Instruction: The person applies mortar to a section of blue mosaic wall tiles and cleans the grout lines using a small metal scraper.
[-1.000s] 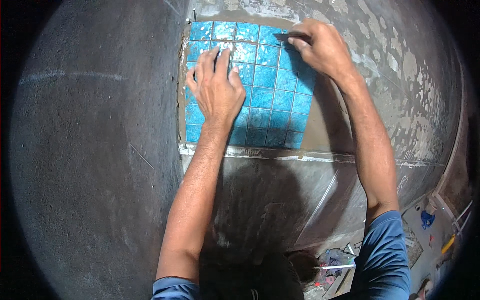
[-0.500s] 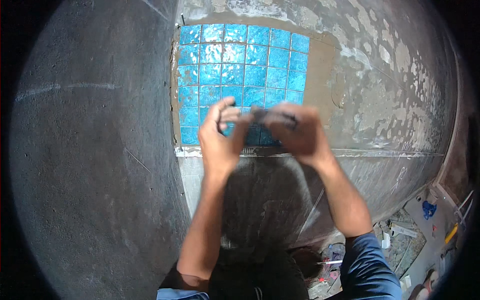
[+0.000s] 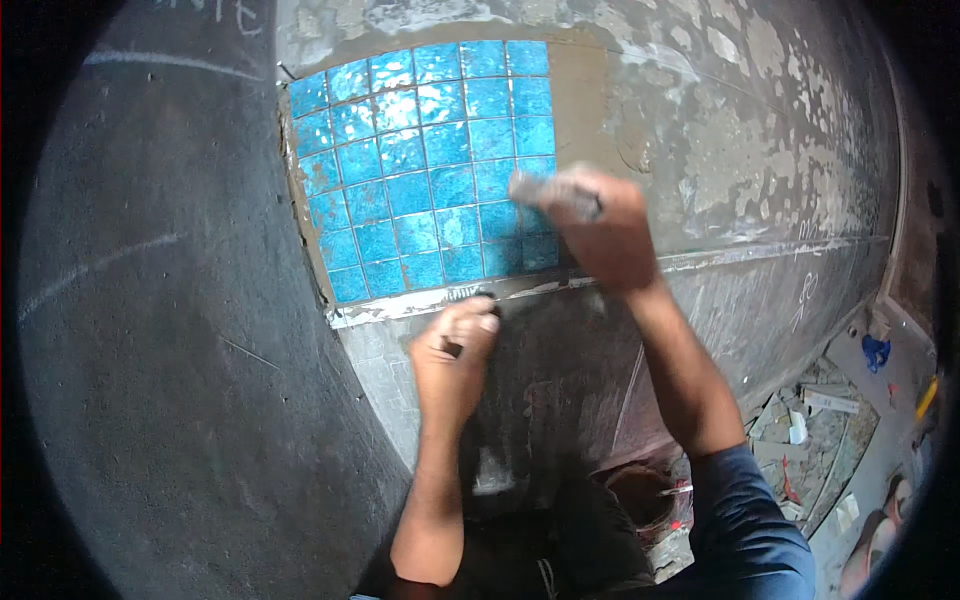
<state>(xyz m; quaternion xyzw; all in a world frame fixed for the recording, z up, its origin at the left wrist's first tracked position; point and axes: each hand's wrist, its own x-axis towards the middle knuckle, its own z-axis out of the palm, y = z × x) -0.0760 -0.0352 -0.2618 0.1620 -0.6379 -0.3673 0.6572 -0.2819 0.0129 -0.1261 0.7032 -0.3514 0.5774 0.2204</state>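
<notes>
A sheet of glossy blue square tiles (image 3: 410,185) lies on the mortar of the wall ahead of me. My right hand (image 3: 610,225) is closed around a short grey and dark bar-shaped thing (image 3: 548,192), blurred, in front of the tiles' right part. Just below the tiles' lower edge is my left hand (image 3: 455,345), its fingers curled and thumb pressed in. A small dark thing (image 3: 486,298) shows at its fingertips; I cannot make out its kind.
A pale ledge strip (image 3: 400,305) runs under the tiles. Bare mortar (image 3: 585,100) borders them on the right. The dark wall (image 3: 170,330) stands at left. Rubble (image 3: 800,430), a blue crumpled thing (image 3: 876,352) and a bucket-like container (image 3: 640,497) are low on the right.
My hands, close together before the tiles earlier, are now apart. The left has dropped below the tiles; the right is a little higher with the bar-shaped thing. The view has tilted and shifted.
</notes>
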